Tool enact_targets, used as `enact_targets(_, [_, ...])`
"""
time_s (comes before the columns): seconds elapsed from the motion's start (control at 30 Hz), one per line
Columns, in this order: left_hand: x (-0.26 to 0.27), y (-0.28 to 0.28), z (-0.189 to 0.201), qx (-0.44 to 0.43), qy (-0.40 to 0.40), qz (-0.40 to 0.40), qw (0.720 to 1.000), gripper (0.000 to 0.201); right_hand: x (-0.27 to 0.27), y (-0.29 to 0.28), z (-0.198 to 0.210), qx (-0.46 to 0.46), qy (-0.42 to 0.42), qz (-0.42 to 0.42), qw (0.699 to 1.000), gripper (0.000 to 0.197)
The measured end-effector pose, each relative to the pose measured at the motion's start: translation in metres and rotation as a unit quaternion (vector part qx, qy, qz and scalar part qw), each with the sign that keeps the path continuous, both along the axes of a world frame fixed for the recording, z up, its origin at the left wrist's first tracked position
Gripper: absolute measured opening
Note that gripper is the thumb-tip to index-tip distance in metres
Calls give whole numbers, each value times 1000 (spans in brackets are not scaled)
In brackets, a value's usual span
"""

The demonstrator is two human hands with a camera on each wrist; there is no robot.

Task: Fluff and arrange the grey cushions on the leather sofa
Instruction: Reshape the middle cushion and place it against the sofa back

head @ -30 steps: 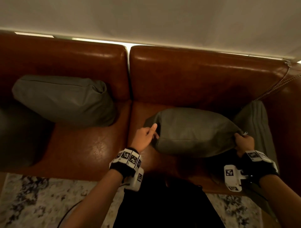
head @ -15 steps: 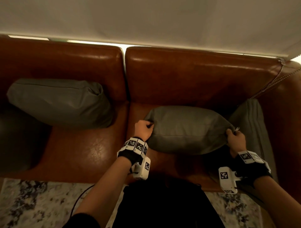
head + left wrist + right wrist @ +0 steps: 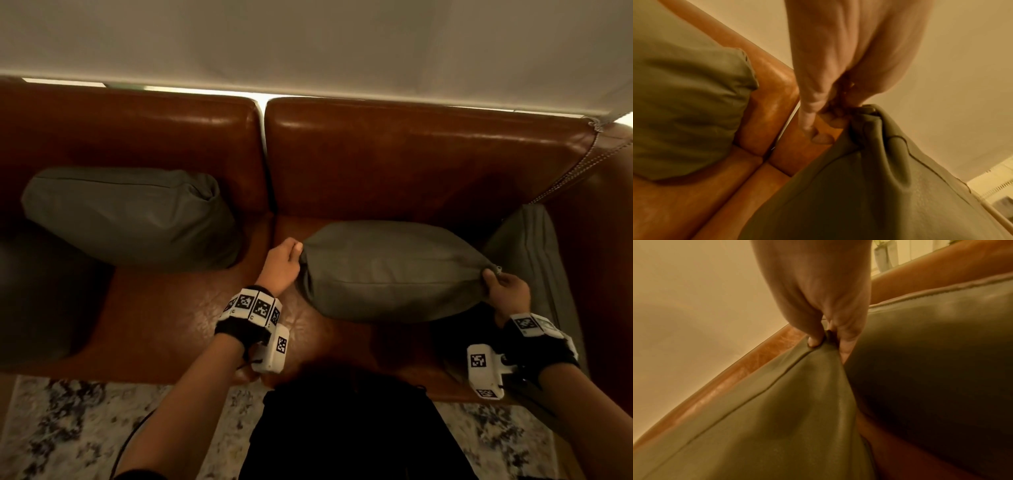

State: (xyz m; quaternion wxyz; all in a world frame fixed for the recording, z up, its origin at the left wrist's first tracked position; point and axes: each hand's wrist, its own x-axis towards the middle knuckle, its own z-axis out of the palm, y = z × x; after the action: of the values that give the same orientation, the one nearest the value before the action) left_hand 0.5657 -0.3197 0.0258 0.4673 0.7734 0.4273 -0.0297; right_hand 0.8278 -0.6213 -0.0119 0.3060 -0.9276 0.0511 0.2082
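Grey cushion (image 3: 394, 270) lay across the right seat of the brown leather sofa (image 3: 411, 161), pinched at both ends. Left hand (image 3: 279, 265) gripped its left corner, thumb and curled fingers (image 3: 812, 104) closed on bunched fabric. Right hand (image 3: 507, 294) pinched the right corner between thumb and fingers (image 3: 813, 337). Just beyond the right fingers, a second grey cushion (image 3: 527, 246) stood against the sofa arm. Well left of the left fingers, a third grey cushion (image 3: 126, 219) leaned on the backrest. Patterned rug (image 3: 68, 428) lay below the seat edge.
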Motion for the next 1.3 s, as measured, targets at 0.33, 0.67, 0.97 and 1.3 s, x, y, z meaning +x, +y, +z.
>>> enact_targets(0.33, [7, 2, -3, -34, -59, -34, 997, 30, 12, -4, -3, -27, 3, 4, 1000, 42])
enact_targets(0.67, [-5, -21, -10, -197, -139, 257, 936, 32, 17, 11, -5, -47, 25, 2, 999, 42])
enact_targets(0.97, [-29, -10, -24, -205, -155, 154, 954, 21, 20, 22, 3, -4, 23, 20, 1000, 55])
enact_targets(1.3, [6, -3, -6, 71, -114, 137, 981, 26, 8, 50, 30, 52, -10, 87, 995, 40])
